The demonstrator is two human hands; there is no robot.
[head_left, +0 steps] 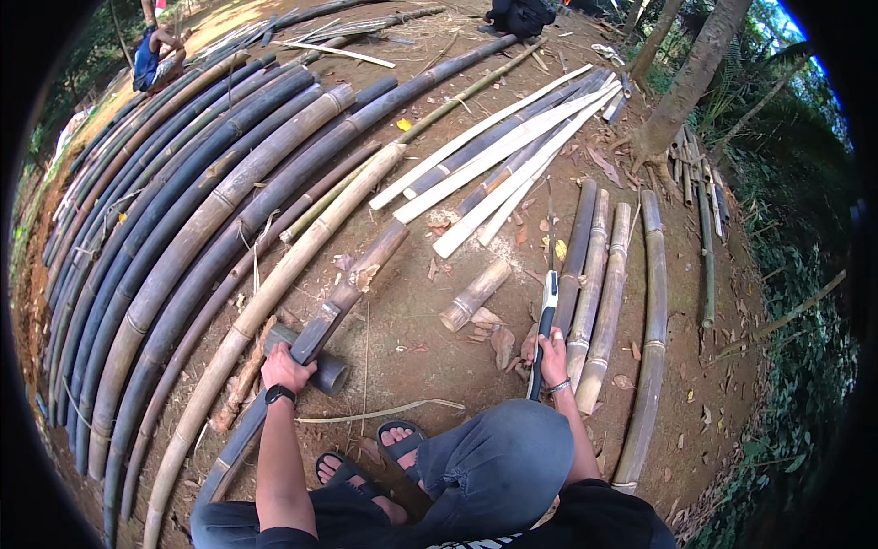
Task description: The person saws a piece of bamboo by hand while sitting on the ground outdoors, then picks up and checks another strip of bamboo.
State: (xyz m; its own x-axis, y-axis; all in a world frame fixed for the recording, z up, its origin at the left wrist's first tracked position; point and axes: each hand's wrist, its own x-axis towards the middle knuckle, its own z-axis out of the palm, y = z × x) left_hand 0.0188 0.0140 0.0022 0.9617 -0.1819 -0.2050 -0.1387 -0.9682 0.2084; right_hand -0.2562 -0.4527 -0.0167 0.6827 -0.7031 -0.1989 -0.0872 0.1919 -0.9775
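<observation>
From my feed, largest first. Long bamboo poles [183,229] lie side by side in a fan to the left of and beyond the left grip, dark and tan mixed; reads as sorted stock, laid parallel so none roll.

Split pale strips [494,156] are bundled further out, ahead of both hands. Four shorter half-round pieces [604,284] lie parallel just right of the right grip, probably finished cuts kept in reach.

Work piece: a split dark bamboo length [338,302] runs diagonally from under the left hand forward. It rests across a short dark bamboo section [320,366] just right of that hand, apparently as a chock to lift it off the dirt.

Left hand [285,368], watch on wrist, is closed down on the split length, pinning it. Right hand [552,352] is wrapped round the dark handle of a machete [545,320], blade pointing away, tip up and clear of the wood.

A short cut stub [474,295] lies between the grips, with chips around it.

Containers: none I can confirm. A dark bag-like thing [519,14] sits far ahead; contents not visible.
</observation>
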